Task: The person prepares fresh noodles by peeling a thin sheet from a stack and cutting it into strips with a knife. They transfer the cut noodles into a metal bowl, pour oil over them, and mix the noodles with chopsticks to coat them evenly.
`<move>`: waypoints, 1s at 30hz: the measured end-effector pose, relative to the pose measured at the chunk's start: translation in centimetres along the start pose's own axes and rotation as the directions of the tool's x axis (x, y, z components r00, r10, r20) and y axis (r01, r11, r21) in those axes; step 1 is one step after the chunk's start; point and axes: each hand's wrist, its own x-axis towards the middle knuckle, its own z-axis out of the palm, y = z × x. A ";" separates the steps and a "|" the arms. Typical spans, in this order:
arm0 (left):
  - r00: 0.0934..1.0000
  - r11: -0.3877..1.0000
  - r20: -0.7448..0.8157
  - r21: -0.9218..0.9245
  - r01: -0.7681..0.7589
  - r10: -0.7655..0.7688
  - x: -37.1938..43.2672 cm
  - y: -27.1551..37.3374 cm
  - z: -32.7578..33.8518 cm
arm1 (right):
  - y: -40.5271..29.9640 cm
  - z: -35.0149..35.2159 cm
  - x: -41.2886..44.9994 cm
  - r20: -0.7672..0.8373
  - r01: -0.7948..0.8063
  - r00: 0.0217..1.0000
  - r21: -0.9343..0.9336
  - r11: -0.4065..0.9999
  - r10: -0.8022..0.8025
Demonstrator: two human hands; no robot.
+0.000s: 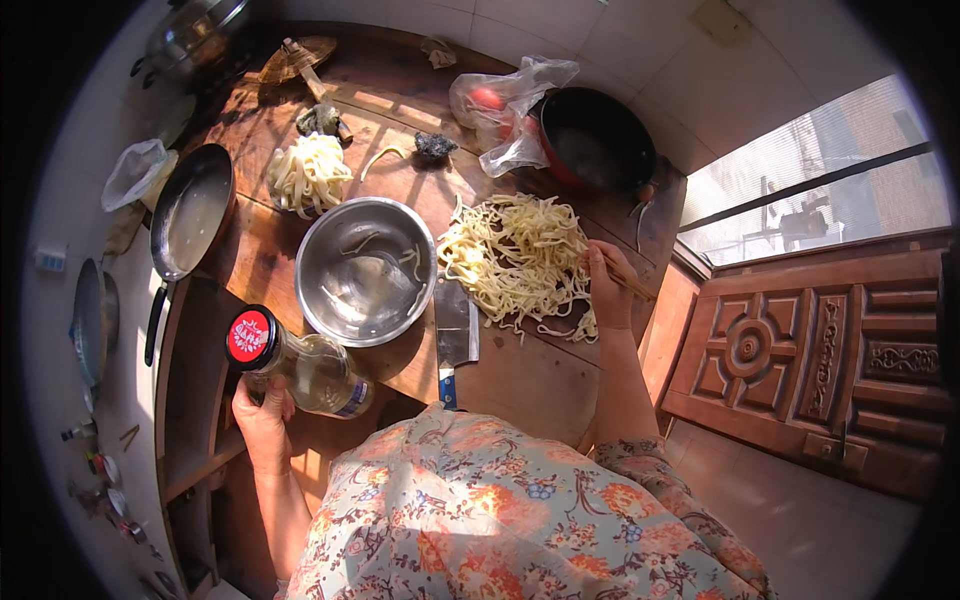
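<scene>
My left hand grips a glass jar with a red and black lid, tilted at the table's near left edge. Chopsticks are held in my right hand, at the right side of a spread pile of thick noodles on the wooden table. A steel bowl with a few noodle strands stands between the jar and the pile. Beside the bowl lies a cleaver with a blue handle. More noodles are heaped in a container behind the bowl.
A frying pan with pale liquid sits at the table's left edge. At the back right are a black pot and a clear plastic bag with red items. Two dark lumps and a straw-coloured fan-like object lie towards the back.
</scene>
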 end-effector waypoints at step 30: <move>1.000 0.998 0.023 0.067 -0.014 0.012 -0.3 0.5 0.6 | -0.6 -2.8 -1.8 0.225 -0.318 0.926 0.041 0.947 0.302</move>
